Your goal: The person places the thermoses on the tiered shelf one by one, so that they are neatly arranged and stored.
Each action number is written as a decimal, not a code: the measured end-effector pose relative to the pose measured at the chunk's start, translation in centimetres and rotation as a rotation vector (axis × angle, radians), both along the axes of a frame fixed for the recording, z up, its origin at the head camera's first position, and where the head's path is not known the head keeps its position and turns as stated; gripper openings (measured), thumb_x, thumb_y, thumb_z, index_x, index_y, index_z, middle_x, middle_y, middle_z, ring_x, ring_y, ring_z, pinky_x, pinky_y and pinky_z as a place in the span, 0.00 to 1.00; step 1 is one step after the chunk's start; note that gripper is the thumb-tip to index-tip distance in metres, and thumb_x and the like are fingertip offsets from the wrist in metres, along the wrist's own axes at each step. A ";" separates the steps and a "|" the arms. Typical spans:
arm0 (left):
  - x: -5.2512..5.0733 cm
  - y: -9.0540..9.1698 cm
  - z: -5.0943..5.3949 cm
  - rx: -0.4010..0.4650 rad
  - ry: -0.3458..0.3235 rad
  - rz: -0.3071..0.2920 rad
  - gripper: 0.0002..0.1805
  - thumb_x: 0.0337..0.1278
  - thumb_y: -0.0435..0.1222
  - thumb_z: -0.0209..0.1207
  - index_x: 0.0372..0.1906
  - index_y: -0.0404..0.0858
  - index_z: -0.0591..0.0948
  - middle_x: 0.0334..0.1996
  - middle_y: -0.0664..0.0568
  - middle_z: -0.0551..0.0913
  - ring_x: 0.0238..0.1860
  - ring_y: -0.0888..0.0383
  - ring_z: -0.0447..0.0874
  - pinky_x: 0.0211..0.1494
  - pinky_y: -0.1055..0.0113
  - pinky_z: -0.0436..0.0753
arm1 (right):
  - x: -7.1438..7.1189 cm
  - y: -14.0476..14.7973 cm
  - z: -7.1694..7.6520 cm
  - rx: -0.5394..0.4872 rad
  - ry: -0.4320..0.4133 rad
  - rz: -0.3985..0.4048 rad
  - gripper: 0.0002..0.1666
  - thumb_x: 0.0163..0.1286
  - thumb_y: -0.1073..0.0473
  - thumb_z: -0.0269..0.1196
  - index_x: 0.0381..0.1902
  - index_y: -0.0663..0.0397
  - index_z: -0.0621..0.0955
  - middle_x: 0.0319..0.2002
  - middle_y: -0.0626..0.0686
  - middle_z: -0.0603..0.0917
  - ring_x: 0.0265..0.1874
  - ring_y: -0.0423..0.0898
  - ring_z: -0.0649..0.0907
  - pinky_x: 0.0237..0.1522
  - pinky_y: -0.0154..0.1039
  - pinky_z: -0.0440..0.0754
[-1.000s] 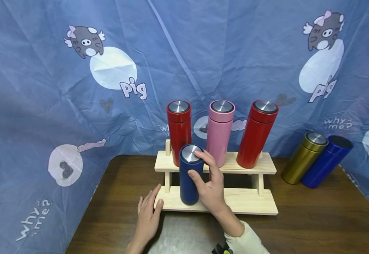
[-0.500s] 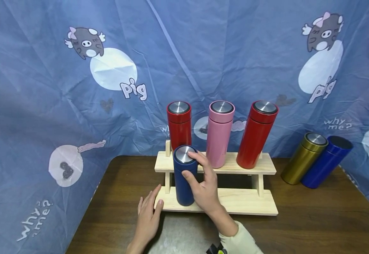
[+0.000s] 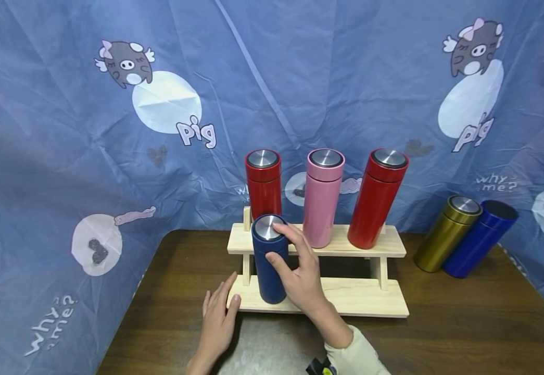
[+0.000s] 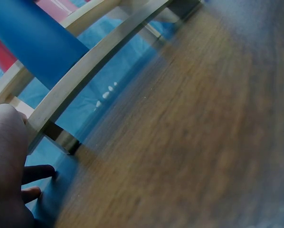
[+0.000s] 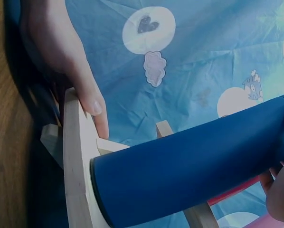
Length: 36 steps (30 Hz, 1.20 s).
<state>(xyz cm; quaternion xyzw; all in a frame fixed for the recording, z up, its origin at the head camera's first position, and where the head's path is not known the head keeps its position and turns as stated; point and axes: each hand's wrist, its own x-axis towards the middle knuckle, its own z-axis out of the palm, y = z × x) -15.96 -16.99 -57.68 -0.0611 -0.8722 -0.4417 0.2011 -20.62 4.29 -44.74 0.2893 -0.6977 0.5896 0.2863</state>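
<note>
On the lower board of a two-tier wooden stand (image 3: 361,297), a dark blue thermos bottle (image 3: 269,271) stands near the left end, its silver lid facing up. My right hand (image 3: 302,281) holds the upper part of it, thumb on the side and a finger on the lid. The right wrist view shows the blue thermos bottle (image 5: 194,161) with its base against the board. At the board's left end rests my left hand (image 3: 218,317), fingers mostly straight, the thumb by the front edge. Its fingertips (image 4: 40,173) reach past the stand's end in the left wrist view.
The upper board carries a red thermos bottle (image 3: 263,187), a pink one (image 3: 322,208) and another red one (image 3: 377,203). A gold bottle (image 3: 447,234) and a bright blue one (image 3: 480,239) stand side by side at the right on the brown table (image 3: 464,328). Blue patterned cloth (image 3: 272,78) hangs behind.
My right hand has shifted the dark blue thermos bottle leftward along the lower board, mostly in the first half second. My left hand has stayed at the stand's left end.
</note>
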 end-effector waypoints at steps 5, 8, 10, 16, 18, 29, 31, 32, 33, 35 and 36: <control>-0.1 0.1 0.1 0.002 0.006 0.001 0.26 0.86 0.38 0.54 0.81 0.39 0.75 0.76 0.40 0.79 0.75 0.25 0.74 0.80 0.20 0.48 | -0.1 0.6 -0.1 0.045 -0.021 0.011 0.32 0.78 0.57 0.73 0.76 0.46 0.79 0.72 0.56 0.82 0.72 0.54 0.81 0.70 0.53 0.82; -0.1 0.1 0.1 -0.002 0.006 0.001 0.26 0.86 0.38 0.54 0.81 0.39 0.75 0.76 0.40 0.80 0.75 0.25 0.74 0.80 0.20 0.49 | -0.1 0.9 0.0 0.063 -0.028 0.022 0.33 0.76 0.61 0.74 0.76 0.46 0.78 0.73 0.55 0.82 0.72 0.54 0.81 0.69 0.51 0.83; -0.1 0.1 0.1 -0.005 0.007 0.001 0.26 0.86 0.38 0.54 0.81 0.39 0.75 0.76 0.40 0.80 0.75 0.25 0.74 0.80 0.20 0.49 | 0.0 0.9 0.1 0.068 -0.032 0.033 0.34 0.76 0.63 0.73 0.76 0.46 0.78 0.73 0.55 0.81 0.71 0.54 0.81 0.68 0.50 0.83; 0.0 0.1 0.1 -0.004 0.016 0.001 0.26 0.86 0.38 0.54 0.81 0.39 0.75 0.76 0.40 0.80 0.75 0.25 0.74 0.80 0.20 0.49 | 0.4 1.3 0.9 0.097 -0.075 0.057 0.37 0.74 0.67 0.73 0.78 0.46 0.77 0.73 0.54 0.81 0.71 0.53 0.81 0.66 0.48 0.83; 0.0 0.1 0.1 -0.004 0.018 0.001 0.27 0.86 0.38 0.54 0.81 0.39 0.75 0.76 0.40 0.80 0.75 0.25 0.74 0.80 0.20 0.49 | 0.5 1.4 1.1 0.106 -0.097 0.062 0.38 0.74 0.68 0.73 0.78 0.45 0.77 0.74 0.53 0.81 0.71 0.52 0.81 0.66 0.48 0.83; -0.1 0.1 -0.2 -0.002 0.019 0.000 0.26 0.86 0.38 0.55 0.81 0.39 0.75 0.76 0.40 0.80 0.75 0.25 0.75 0.79 0.20 0.49 | 0.9 2.2 1.0 0.141 -0.084 0.022 0.46 0.73 0.68 0.73 0.84 0.47 0.71 0.74 0.54 0.79 0.71 0.52 0.80 0.64 0.50 0.85; -0.1 0.1 -0.3 -0.001 0.018 0.002 0.26 0.86 0.38 0.55 0.81 0.39 0.75 0.76 0.40 0.80 0.75 0.25 0.74 0.79 0.20 0.49 | 0.9 2.5 1.0 0.134 -0.057 0.011 0.47 0.72 0.69 0.73 0.85 0.49 0.70 0.74 0.55 0.79 0.70 0.53 0.80 0.64 0.50 0.85; -0.1 0.1 -0.3 0.001 0.018 0.001 0.26 0.86 0.38 0.55 0.81 0.39 0.75 0.76 0.40 0.80 0.75 0.25 0.74 0.80 0.20 0.49 | 0.9 2.7 1.0 0.128 -0.043 0.010 0.47 0.71 0.70 0.73 0.84 0.50 0.70 0.74 0.56 0.79 0.70 0.53 0.81 0.65 0.48 0.84; -0.1 0.1 -0.2 0.003 0.018 0.001 0.26 0.86 0.38 0.55 0.81 0.39 0.75 0.76 0.40 0.79 0.75 0.25 0.74 0.80 0.20 0.49 | 0.9 2.8 1.1 0.122 -0.026 0.005 0.47 0.71 0.71 0.73 0.84 0.51 0.70 0.74 0.56 0.79 0.70 0.53 0.81 0.65 0.47 0.84; -0.1 0.0 -0.2 0.004 0.017 0.000 0.26 0.86 0.38 0.55 0.81 0.39 0.75 0.77 0.40 0.79 0.75 0.24 0.74 0.80 0.20 0.49 | 0.9 3.2 1.2 0.108 0.008 -0.007 0.46 0.69 0.73 0.72 0.83 0.54 0.71 0.72 0.58 0.81 0.69 0.55 0.82 0.66 0.44 0.83; -0.1 0.0 -0.2 0.003 0.016 -0.001 0.26 0.86 0.38 0.55 0.81 0.39 0.75 0.77 0.40 0.79 0.75 0.24 0.74 0.80 0.20 0.49 | 0.9 3.4 1.3 0.100 0.025 -0.017 0.46 0.69 0.74 0.72 0.82 0.55 0.72 0.71 0.58 0.82 0.68 0.55 0.82 0.66 0.42 0.83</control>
